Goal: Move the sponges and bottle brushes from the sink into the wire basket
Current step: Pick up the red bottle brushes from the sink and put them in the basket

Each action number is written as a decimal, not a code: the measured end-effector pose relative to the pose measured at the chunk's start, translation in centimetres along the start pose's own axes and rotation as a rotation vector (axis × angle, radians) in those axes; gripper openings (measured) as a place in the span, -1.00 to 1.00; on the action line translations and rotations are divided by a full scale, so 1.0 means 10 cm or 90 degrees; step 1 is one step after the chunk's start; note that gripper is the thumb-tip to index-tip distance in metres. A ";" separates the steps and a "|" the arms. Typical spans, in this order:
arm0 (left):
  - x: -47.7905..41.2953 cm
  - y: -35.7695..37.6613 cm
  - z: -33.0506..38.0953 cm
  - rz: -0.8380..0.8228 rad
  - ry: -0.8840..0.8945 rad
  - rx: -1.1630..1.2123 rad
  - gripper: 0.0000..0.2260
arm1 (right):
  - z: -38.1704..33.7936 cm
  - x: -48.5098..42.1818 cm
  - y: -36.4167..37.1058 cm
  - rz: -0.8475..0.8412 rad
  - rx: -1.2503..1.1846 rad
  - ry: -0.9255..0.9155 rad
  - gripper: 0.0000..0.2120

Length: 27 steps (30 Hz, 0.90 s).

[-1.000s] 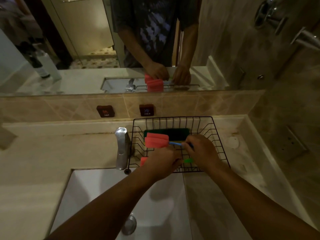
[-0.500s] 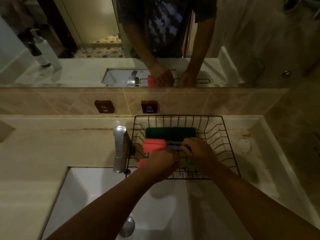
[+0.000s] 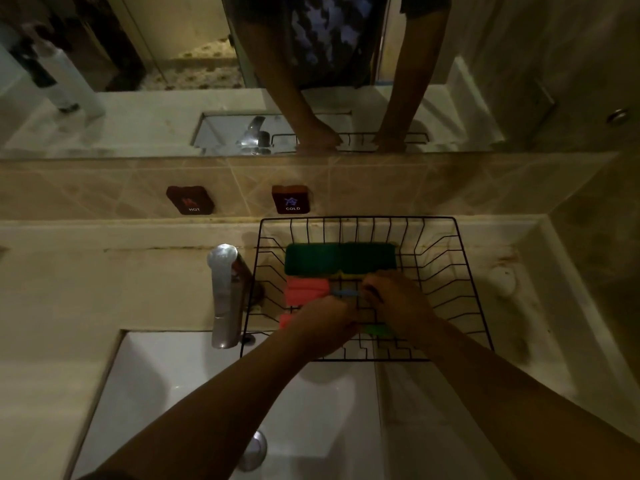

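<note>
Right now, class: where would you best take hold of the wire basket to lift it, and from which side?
Probably the wire basket's right top rim, from the right: that thick rim wire is bare there, while both hands, left and right, fill the front-left.

A pale stone counter [image 3: 104,292] carries the black wire basket [image 3: 460,271], which stands directly under both hands, its near edge apparently overhanging the white sink [image 3: 166,386] set into the counter below the left forearm.
</note>
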State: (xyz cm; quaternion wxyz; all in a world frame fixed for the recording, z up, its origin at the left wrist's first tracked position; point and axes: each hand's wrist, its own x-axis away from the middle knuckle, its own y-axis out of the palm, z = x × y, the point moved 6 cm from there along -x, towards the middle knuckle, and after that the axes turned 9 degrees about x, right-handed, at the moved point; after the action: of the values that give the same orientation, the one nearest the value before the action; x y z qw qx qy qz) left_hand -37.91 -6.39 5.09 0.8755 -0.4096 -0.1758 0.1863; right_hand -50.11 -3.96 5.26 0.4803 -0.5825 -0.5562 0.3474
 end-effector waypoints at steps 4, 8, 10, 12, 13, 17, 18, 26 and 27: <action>-0.04 0.05 -0.05 -0.004 -0.014 0.011 -0.82 | 0.02 -0.04 0.08 -0.016 0.021 0.008 -0.88; -0.07 0.07 -0.07 -0.013 -0.007 0.017 -0.84 | 0.03 -0.07 0.13 -0.044 0.040 -0.019 -0.87; -0.08 0.09 -0.07 -0.021 -0.005 0.014 -0.84 | 0.03 -0.08 0.15 -0.054 0.063 -0.040 -0.88; -0.10 0.10 -0.07 -0.032 -0.004 0.013 -0.84 | 0.03 -0.08 0.17 -0.059 0.077 -0.048 -0.87; -0.10 0.10 -0.07 -0.036 -0.007 0.014 -0.84 | 0.03 -0.08 0.18 -0.059 0.079 -0.052 -0.86; -0.13 0.12 -0.07 -0.059 -0.002 0.015 -0.82 | 0.01 -0.09 0.22 -0.062 0.105 -0.067 -0.79; -0.13 0.12 -0.06 -0.067 0.002 0.010 -0.82 | 0.01 -0.10 0.22 -0.063 0.108 -0.067 -0.78; -0.13 0.12 -0.08 -0.090 0.006 -0.007 -0.81 | -0.02 -0.08 0.18 -0.049 0.056 -0.077 -0.84; -0.13 0.12 -0.10 -0.088 0.002 -0.007 -0.82 | -0.03 -0.08 0.17 -0.041 0.047 -0.089 -0.85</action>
State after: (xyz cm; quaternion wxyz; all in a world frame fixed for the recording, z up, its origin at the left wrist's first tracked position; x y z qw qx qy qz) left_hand -38.83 -6.90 3.35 0.8845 -0.4014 -0.2030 0.1238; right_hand -49.42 -4.65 3.67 0.4724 -0.5205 -0.5938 0.3915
